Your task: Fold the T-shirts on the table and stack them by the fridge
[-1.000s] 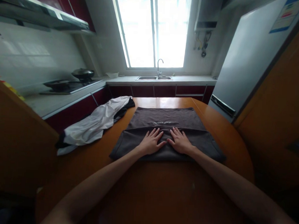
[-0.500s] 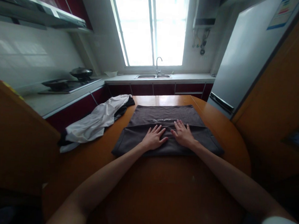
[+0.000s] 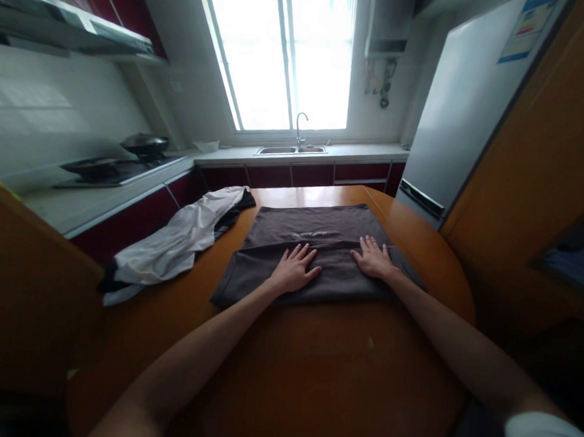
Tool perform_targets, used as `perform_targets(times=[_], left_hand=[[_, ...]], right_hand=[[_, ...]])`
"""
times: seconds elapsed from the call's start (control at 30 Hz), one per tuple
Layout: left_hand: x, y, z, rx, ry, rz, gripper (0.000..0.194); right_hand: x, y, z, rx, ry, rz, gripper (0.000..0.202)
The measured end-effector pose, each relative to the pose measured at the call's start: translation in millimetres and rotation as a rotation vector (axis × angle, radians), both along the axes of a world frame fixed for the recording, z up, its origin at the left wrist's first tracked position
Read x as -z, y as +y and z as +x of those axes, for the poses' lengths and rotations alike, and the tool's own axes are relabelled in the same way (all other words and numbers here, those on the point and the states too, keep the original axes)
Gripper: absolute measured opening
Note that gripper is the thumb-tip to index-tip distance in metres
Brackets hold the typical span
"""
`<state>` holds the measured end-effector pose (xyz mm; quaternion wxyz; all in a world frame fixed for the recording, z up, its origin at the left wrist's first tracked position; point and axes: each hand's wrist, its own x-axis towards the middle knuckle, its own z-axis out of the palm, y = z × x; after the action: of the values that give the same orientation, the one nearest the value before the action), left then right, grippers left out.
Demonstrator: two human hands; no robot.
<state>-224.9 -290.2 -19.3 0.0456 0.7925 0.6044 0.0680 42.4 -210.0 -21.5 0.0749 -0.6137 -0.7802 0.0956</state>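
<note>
A dark grey-brown garment lies folded flat on the round wooden table. My left hand rests palm down on the garment's near middle, fingers spread. Palm down as well, my right hand presses the cloth further to the right, near its right part. Neither hand grips anything.
A crumpled white and black garment lies at the table's left edge. A tall fridge stands at the right, a wooden panel at the left. Behind are the counter with a sink, a stove with pans and a bright window.
My right hand has slid to the right across the dark garment, away from my left hand. The left hand has stayed about where it was. The view has shifted slightly.
</note>
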Motion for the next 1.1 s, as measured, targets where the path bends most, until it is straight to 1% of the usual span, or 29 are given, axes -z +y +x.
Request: perform_targets(times=[0.1, 0.17, 0.23, 0.3, 0.37, 0.47, 0.53, 0.63, 0.73, 0.93, 1.03, 1.1], left_hand=[[-2.1, -1, 2, -0.004, -0.007, -0.009, 0.074], [-7.2, -2, 1, 0.000, -0.030, -0.018, 0.074], [-13.9, -3, -5, 0.001, -0.060, -0.011, 0.072], [-19.7, -2, -18, -0.032, -0.061, 0.028, 0.069], [-21.9, 0, -35, -0.119, -0.025, 0.069, 0.066], [-17.2, 3, -60, -0.256, 0.019, 0.033, 0.066], [-11.7, 5, -69, -0.291, 0.021, -0.006, 0.068], [-6.4, 7, -71, -0.295, 0.026, -0.010, 0.070], [-6.3, 7, -68, -0.302, 0.044, -0.017, 0.070], [-7.9, 7, -66, -0.311, 0.066, -0.030, 0.071], [-6.3, 8, -67, -0.308, 0.058, -0.027, 0.071], [-5.2, 9, -69, -0.307, 0.053, -0.024, 0.072]], right_hand=[[-1.2, 5, 7, 0.007, 0.013, -0.004, 0.080], [-3.1, 7, 11, 0.032, 0.032, 0.049, 0.079], [-2.7, 10, 15, 0.077, 0.033, 0.061, 0.079], [1.0, 14, 20, 0.116, 0.006, 0.018, 0.079], [6.6, 18, 22, 0.131, -0.022, -0.024, 0.081], [12.7, 21, 23, 0.133, -0.026, -0.020, 0.082], [13.1, 21, 22, 0.133, -0.018, -0.017, 0.082], [10.2, 20, 22, 0.143, -0.004, 0.026, 0.080], [8.9, 20, 21, 0.144, 0.006, 0.093, 0.077], [13.5, 21, 20, 0.153, -0.034, 0.006, 0.076], [9.9, 18, 19, 0.162, -0.021, 0.045, 0.076], [5.6, 15, 17, 0.152, -0.009, 0.104, 0.074]])
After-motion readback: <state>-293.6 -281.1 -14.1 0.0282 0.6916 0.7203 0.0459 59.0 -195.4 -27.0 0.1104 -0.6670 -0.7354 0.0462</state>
